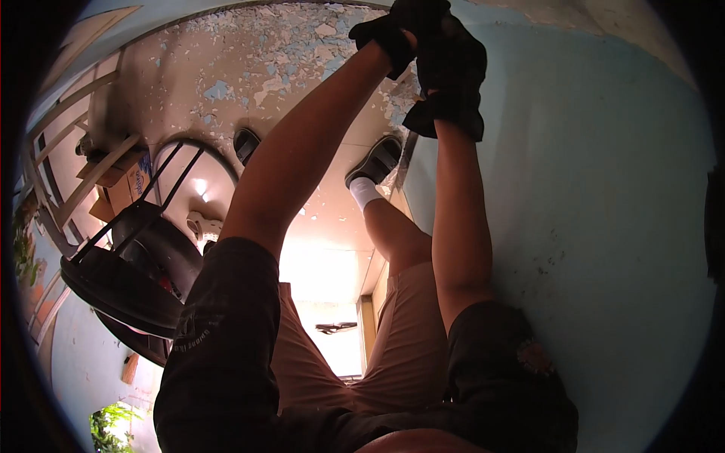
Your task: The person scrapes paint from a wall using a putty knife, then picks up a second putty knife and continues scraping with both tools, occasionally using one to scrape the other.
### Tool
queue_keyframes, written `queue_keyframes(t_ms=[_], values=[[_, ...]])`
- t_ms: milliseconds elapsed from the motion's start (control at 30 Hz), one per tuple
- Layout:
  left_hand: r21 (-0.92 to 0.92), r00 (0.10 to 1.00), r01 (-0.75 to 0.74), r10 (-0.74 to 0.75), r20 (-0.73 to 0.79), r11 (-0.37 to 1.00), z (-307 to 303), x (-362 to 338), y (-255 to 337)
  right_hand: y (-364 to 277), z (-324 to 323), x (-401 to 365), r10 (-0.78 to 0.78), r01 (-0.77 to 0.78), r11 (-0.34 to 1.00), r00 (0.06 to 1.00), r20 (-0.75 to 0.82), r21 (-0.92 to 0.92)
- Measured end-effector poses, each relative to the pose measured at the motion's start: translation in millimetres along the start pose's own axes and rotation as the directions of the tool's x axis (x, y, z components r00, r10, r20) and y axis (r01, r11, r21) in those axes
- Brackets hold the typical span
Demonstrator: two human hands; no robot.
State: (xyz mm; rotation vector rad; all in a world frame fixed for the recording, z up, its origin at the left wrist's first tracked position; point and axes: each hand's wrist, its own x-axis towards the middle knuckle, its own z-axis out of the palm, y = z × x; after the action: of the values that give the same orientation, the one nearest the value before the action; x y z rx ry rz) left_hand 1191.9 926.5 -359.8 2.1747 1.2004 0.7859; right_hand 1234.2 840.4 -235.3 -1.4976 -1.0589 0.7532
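Both my arms reach up and forward, and black gloves cover my hands. My left hand [415,13] is at the top edge of the view, close against my right hand. My right hand [453,64] is beside the pale blue wall [589,166]. The gloves merge into one dark shape, so the fingers and anything between them cannot be made out. Flakes of peeled paint [302,45] lie scattered over the floor just left of my hands.
My shoe [375,160] stands near the wall's foot. To the left are a black chair [124,283] with metal legs, a cardboard box [128,189], a light-coloured rack [91,181] and a pale clog [202,226]. Bright light comes through a doorway [332,355] behind me.
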Motion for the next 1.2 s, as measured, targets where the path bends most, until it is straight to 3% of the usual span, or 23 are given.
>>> queue_keyframes(t_ms=[67,100,133,167,200,233,267,333,367,400,433,467,500,533,600,667,767,867,933,1000,1133,1167,1200], values=[[0.105,0.986,-0.162,0.164,-0.011,0.981,6.5,-8.7,-0.2,1.6,-7.6,-8.8,0.127,-0.103,0.826,0.992,0.005,-0.554],[-0.475,0.975,0.212,-0.218,0.043,0.854,6.0,-9.8,9.4,2.2,-8.7,-7.8,0.121,-0.099,0.826,0.993,0.002,-0.555],[-0.824,0.831,0.473,-0.469,0.3,0.311,1.9,-9.0,14.5,3.2,-5.8,-7.2,0.065,-0.047,0.819,0.998,0.011,-0.572],[-0.826,0.832,0.473,-0.464,0.304,0.308,-1.0,-5.2,18.8,4.1,-8.4,-7.8,0.015,0.001,0.802,1.0,0.022,-0.597],[-0.505,0.981,0.171,-0.194,0.008,0.846,-5.3,3.0,16.3,-2.0,-12.2,1.1,0.008,0.007,0.802,1.0,0.022,-0.598],[0.063,0.972,-0.214,0.218,-0.082,0.975,0.2,5.4,3.1,-11.3,-15.4,12.7,0.058,0.031,0.795,0.99,0.127,-0.606],[0.06,0.976,-0.2,0.204,-0.073,0.978,7.5,0.6,-6.6,-18.4,-18.8,11.8,0.127,0.047,0.785,0.964,0.234,-0.617],[0.162,0.994,-0.029,0.011,0.109,0.986,59.3,3.6,-45.9,7.7,-12.9,8.7,0.07,-0.024,0.876,0.995,0.077,-0.481],[0.058,0.965,0.18,-0.187,0.181,0.982,63.7,5.3,-52.6,5.5,-10.7,10.9,0.138,-0.064,0.816,0.987,0.087,-0.574],[0.057,0.968,0.175,-0.182,0.173,0.983,51.1,12.5,-39.3,5.7,-10.3,12.9,0.21,-0.099,0.744,0.973,0.091,-0.661],[0.157,0.986,0.044,-0.069,0.155,0.987,25.0,19.8,-17.1,31.5,-10.9,14.0,0.213,-0.18,0.954,0.97,0.117,-0.241],[0.252,0.987,-0.079,0.04,0.157,0.965,12.4,19.4,-2.7,57.4,-13.8,10.7,0.215,-0.244,0.943,0.966,0.146,0.227],[0.2,0.994,-0.11,0.103,0.044,0.974,25.2,19.4,-8.5,24.6,-20.0,11.9,-0.007,0.104,0.886,0.977,0.212,-0.452],[0.2,0.994,-0.103,0.095,0.048,0.974,36.8,14.5,-24.6,-11.5,-22.6,13.6,-0.126,0.425,0.32,0.905,0.407,-0.847],[0.027,0.987,0.003,-0.007,0.163,1.0,48.6,6.7,-52.0,25.3,-11.9,13.7,-0.086,0.415,0.32,0.908,0.41,-0.852],[0.132,0.986,-0.09,0.07,0.151,0.987,36.7,17.8,-45.4,35.6,-5.6,28.5,-0.078,0.413,0.31,0.909,0.41,-0.856],[-0.232,0.993,0.111,-0.116,-0.008,0.966,61.5,16.1,-33.8,2.2,-22.5,13.8,-0.117,0.317,0.539,0.946,0.303,-0.78],[0.069,0.985,-0.144,0.15,-0.089,0.987,32.9,-0.1,-30.9,42.4,-7.9,20.6,-0.027,0.233,0.614,0.961,0.276,-0.754],[-0.013,0.986,-0.14,0.138,-0.096,0.99,39.7,2.6,-48.0,63.4,-1.2,18.7,-0.302,0.48,0.324,0.869,0.392,-0.815],[-0.015,0.995,-0.097,0.096,-0.034,0.995,45.2,8.8,-54.2,56.4,-8.1,20.3,-0.122,0.498,0.205,0.867,0.483,-0.843],[0.103,0.98,-0.105,0.121,-0.161,0.989,54.4,2.1,-62.9,39.3,-5.5,15.6,-0.251,0.524,0.23,0.846,0.471,-0.82],[-0.355,0.949,0.312,-0.27,0.165,0.881,66.1,-0.9,-74.4,39.0,2.4,15.6,-0.012,0.269,0.501,0.952,0.304,-0.822],[-0.357,0.953,0.299,-0.26,0.156,0.885,62.0,6.4,-70.7,37.8,7.3,23.4,0.248,-0.043,0.673,0.954,0.17,-0.739]])
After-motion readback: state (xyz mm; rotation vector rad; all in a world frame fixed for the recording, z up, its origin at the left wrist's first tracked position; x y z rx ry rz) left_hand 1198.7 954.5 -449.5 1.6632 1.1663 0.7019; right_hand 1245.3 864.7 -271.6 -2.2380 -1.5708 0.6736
